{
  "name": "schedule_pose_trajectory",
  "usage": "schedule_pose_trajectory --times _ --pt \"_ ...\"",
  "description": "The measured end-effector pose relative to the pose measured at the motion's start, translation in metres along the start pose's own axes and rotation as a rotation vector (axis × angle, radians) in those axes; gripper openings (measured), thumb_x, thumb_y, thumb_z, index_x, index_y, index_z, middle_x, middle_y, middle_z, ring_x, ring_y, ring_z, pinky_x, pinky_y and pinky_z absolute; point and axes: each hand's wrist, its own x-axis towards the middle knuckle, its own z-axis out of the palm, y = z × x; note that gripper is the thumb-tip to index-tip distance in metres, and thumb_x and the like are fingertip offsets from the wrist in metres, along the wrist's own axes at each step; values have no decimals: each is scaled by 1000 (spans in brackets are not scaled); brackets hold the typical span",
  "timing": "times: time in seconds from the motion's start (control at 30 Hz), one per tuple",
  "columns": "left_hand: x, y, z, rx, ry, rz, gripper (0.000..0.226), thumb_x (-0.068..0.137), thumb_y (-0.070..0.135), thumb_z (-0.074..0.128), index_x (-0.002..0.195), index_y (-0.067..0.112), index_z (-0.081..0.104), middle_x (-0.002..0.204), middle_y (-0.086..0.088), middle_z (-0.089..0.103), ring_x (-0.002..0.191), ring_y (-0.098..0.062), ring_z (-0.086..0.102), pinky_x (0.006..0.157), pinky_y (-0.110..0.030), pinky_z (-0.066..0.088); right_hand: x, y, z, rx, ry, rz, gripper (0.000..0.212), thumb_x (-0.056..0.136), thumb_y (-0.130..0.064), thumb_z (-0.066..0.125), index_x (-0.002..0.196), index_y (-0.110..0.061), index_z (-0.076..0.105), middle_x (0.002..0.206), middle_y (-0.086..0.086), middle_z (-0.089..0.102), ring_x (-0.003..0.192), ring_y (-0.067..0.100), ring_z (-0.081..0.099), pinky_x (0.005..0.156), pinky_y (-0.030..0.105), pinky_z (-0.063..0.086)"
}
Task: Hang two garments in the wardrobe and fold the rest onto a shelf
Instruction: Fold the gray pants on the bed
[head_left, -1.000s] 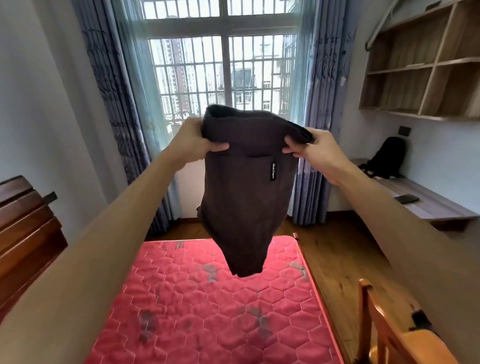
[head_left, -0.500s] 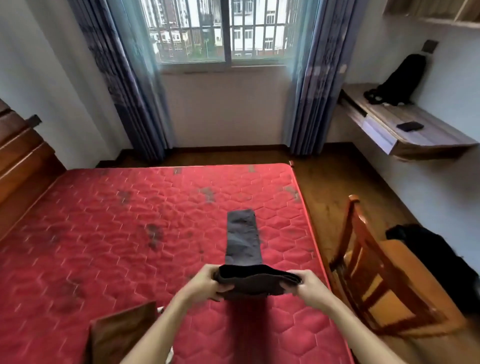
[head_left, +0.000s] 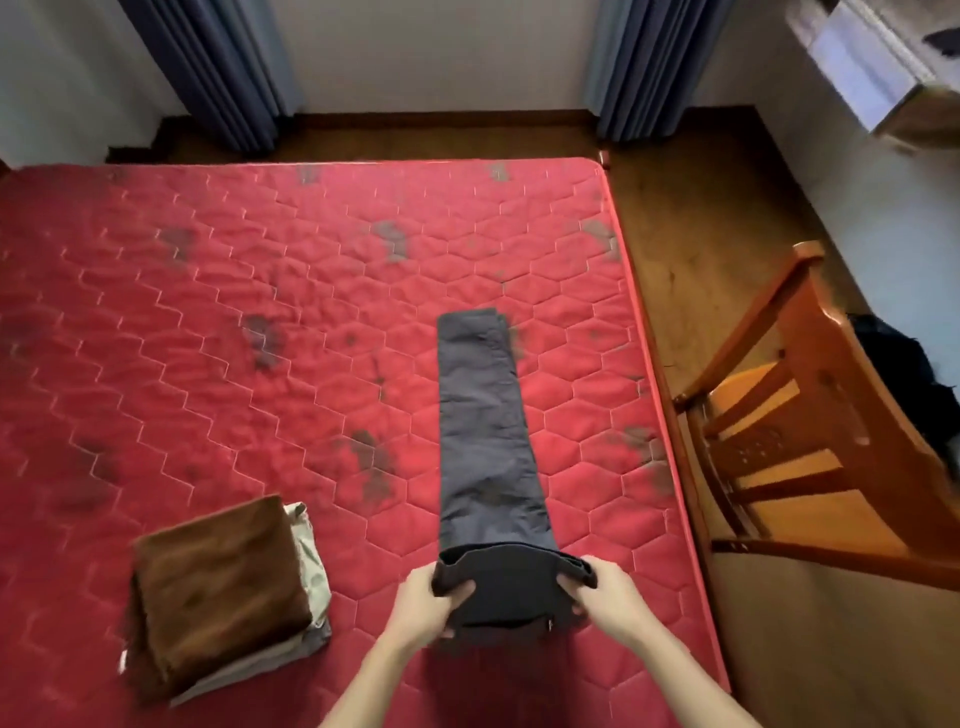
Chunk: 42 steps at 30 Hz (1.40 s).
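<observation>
Dark grey trousers (head_left: 485, 426) lie stretched lengthwise on the red mattress (head_left: 234, 322), legs pointing away from me. My left hand (head_left: 428, 603) grips the left side of the waistband at the near end. My right hand (head_left: 605, 597) grips the right side of it. The waistband end is lifted a little off the mattress between both hands. A stack of folded garments (head_left: 223, 592), brown on top of pale ones, sits on the mattress to my left.
A wooden chair (head_left: 810, 457) stands beside the bed's right edge, with a dark garment (head_left: 904, 364) on it. Blue curtains (head_left: 218, 67) hang at the far wall. A wall desk (head_left: 872, 78) is at the top right. Wooden floor (head_left: 691, 218) lies right of the bed.
The trousers went from held up in the air to laid flat along the mattress. My hands came down and toward me, and my view tilted down, showing the folded stack.
</observation>
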Motion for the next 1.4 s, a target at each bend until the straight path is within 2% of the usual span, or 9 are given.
schedule_pose_trajectory --times 0.17,0.3,0.4,0.53,0.73,0.93,1.13,1.27,1.4 --pt "102 -28 17 66 156 22 12 84 32 77 91 25 72 78 0 74 58 -17 68 57 -41 60 92 10 23 -99 65 29 10 94 -24 61 85 -20 62 62 -2 66 55 10 64 61 28 45" --pt "167 -73 39 266 152 -48 31 89 48 68 110 26 69 107 -6 75 104 -34 68 81 -35 52 156 47 63 -177 29 69 10 98 -23 53 89 -24 55 70 1 64 76 28 67 70 34 48" --pt "193 -107 52 421 141 -92 47 92 56 59 124 21 60 122 -9 69 118 -34 60 90 -40 48 183 79 90 -202 49 141 6 99 -24 50 93 -24 53 90 17 70 94 38 66 80 42 50" --pt "200 -146 60 424 222 -135 45 91 60 59 100 16 59 105 -7 71 106 -35 63 80 -40 47 187 113 108 -261 85 223 19 98 -29 53 108 -12 55 114 19 67 111 40 59 83 42 45" --pt "173 -170 76 397 335 -139 48 89 69 54 90 21 58 86 -5 71 93 -37 65 73 -41 48 169 150 117 -354 125 313 38 94 -49 56 106 -13 62 114 14 69 110 37 60 78 39 42" --pt "139 -199 92 413 296 -232 57 87 73 51 72 19 43 81 -12 67 89 -41 63 76 -46 52 143 168 135 -399 166 388 50 94 -50 57 105 -2 66 116 24 55 113 44 52 92 44 43" --pt "107 -229 101 532 228 -283 55 94 66 48 78 14 51 90 -12 69 94 -39 65 73 -40 44 102 192 154 -400 85 451 53 96 -51 51 108 -2 66 116 20 54 110 41 57 89 43 46" --pt "79 -247 105 748 356 -123 42 89 51 65 71 13 64 89 -11 61 88 -36 57 75 -45 48 76 205 167 -261 75 467 54 94 -57 50 96 -6 67 106 16 67 104 38 61 87 42 49" --pt "77 -243 89 433 293 -263 49 91 49 65 56 19 46 88 -13 56 84 -35 59 75 -40 49 63 199 159 45 147 420 31 90 -41 66 87 -11 59 86 6 69 90 30 64 77 38 46"
